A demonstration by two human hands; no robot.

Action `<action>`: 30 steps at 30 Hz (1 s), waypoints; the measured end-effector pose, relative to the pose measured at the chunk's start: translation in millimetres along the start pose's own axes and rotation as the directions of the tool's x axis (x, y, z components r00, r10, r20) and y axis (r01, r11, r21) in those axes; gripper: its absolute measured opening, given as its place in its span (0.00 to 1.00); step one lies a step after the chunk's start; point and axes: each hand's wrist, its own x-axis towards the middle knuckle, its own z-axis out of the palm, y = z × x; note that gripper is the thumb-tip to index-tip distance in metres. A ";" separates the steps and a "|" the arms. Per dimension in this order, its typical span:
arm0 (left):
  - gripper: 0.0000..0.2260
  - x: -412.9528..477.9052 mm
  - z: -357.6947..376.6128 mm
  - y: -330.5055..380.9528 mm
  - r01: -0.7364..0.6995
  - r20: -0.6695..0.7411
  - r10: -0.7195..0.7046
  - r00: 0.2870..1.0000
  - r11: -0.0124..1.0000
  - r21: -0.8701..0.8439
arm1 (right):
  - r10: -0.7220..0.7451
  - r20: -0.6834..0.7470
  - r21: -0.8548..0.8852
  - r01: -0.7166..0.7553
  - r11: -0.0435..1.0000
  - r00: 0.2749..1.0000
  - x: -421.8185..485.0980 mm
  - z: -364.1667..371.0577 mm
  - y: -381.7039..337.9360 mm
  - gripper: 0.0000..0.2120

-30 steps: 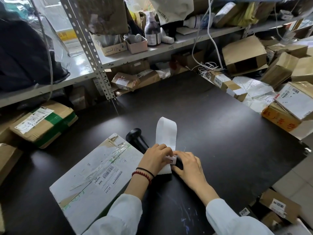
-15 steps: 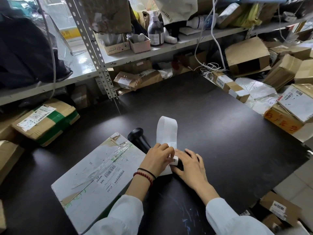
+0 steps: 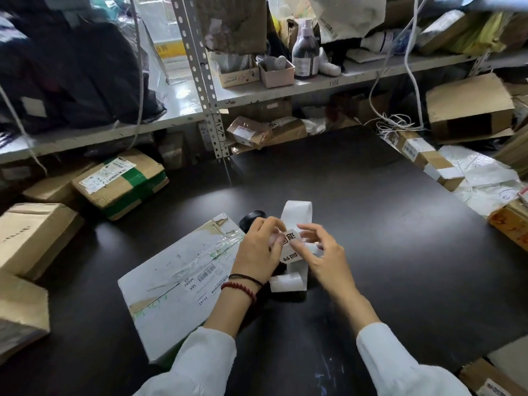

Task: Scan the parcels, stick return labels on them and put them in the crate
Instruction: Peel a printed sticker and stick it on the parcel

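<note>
A flat white parcel (image 3: 177, 284) with a barcode sticker and clear tape lies on the black table (image 3: 400, 252), left of my hands. Above the table, my left hand (image 3: 257, 250) and my right hand (image 3: 320, 252) pinch a white return label (image 3: 290, 247) with black characters, lifted off the white label strip (image 3: 295, 215). The strip curls up behind my hands and hangs down to a loose end near my left wrist. A black handheld scanner (image 3: 251, 218) lies behind my left hand, mostly hidden. No crate is in view.
Cardboard parcels (image 3: 120, 184) are piled along the left table edge and another pile (image 3: 445, 167) runs along the right. A metal shelf (image 3: 285, 90) with bottles, small boxes and hanging cables crosses the back. More boxes sit on the floor at bottom right.
Both hands have risen from the table with the label strip. A printed label is now peeled up between my fingers, where before they pressed the strip down.
</note>
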 end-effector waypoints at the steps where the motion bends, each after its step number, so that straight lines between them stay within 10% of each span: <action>1: 0.05 -1.6 -5.0 -1.4 0.025 -0.015 -0.025 1.000 1.000 -0.002 | -0.025 0.000 0.050 0.025 0.998 1.000 3.7 6.0 -9.1 0.10; 20: 0.05 -46.8 -66.9 -26.5 0.319 -0.248 -0.312 0.917 0.948 -0.015 | -0.136 0.372 -0.030 0.158 0.987 0.918 19.8 57.1 -31.6 0.07; 27: 0.04 -47.7 -62.2 -16.7 0.249 -0.048 -0.250 0.967 0.968 -0.039 | -0.138 0.502 -0.071 0.199 0.977 0.854 22.5 39.1 -40.2 0.25; 30: 0.04 -47.8 -57.6 -13.8 0.217 -0.032 -0.219 0.975 0.975 -0.038 | -0.123 0.457 -0.228 0.249 0.941 0.881 24.9 36.5 -43.5 0.14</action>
